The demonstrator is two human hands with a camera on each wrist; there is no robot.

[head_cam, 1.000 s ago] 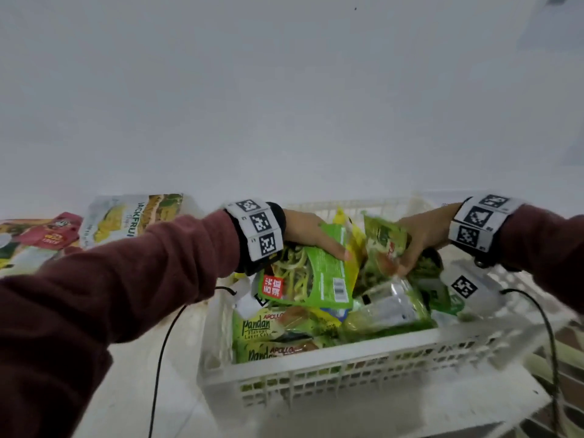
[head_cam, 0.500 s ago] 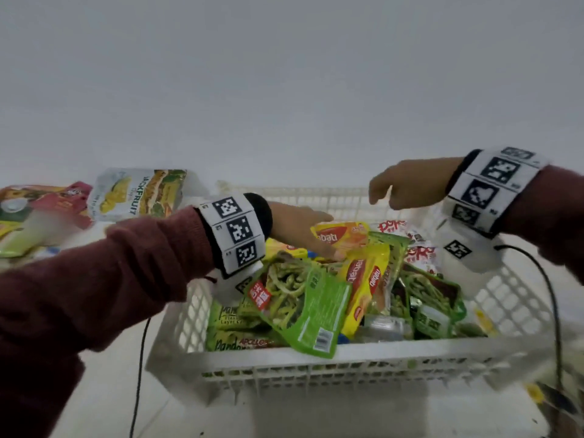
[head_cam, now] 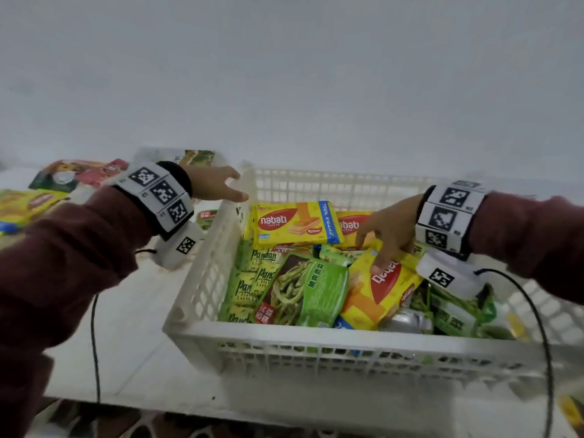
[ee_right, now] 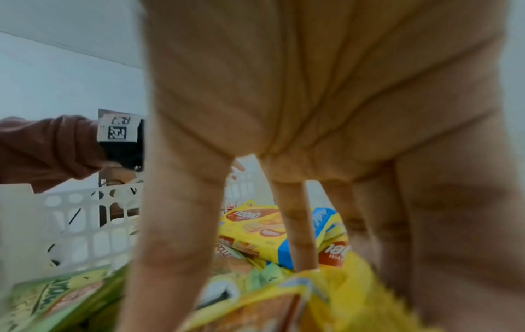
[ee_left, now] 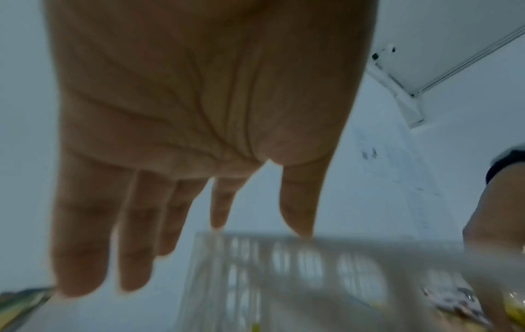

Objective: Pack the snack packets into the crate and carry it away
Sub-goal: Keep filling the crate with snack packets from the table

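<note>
A white lattice crate (head_cam: 316,338) stands on the table, filled with snack packets. Among them are a yellow Nabati wafer pack (head_cam: 294,224) at the back, green Pandan packs (head_cam: 252,279) on the left and a green bean-snack pouch (head_cam: 309,289) in the middle. My right hand (head_cam: 376,248) reaches into the crate with fingers spread and straight, and its tips press a tilted yellow Nabati packet (head_cam: 379,289). The right wrist view shows those fingers (ee_right: 295,235) on that yellow packet (ee_right: 326,296). My left hand (head_cam: 235,186) hovers open and empty by the crate's far-left corner, palm flat (ee_left: 199,224) above the rim (ee_left: 284,244).
More packets lie on the white table left of the crate: a jackfruit pouch (head_cam: 192,154), a red pouch (head_cam: 98,173), yellow packs (head_cam: 28,203) and a small green pack (head_cam: 207,216). Black cables (head_cam: 94,343) hang from both wrists. The table's front edge (head_cam: 142,403) runs just below the crate.
My left hand let go of the green pouch, left the crate and moved to its far-left corner. My right hand dropped from above the crate onto the yellow packet.
</note>
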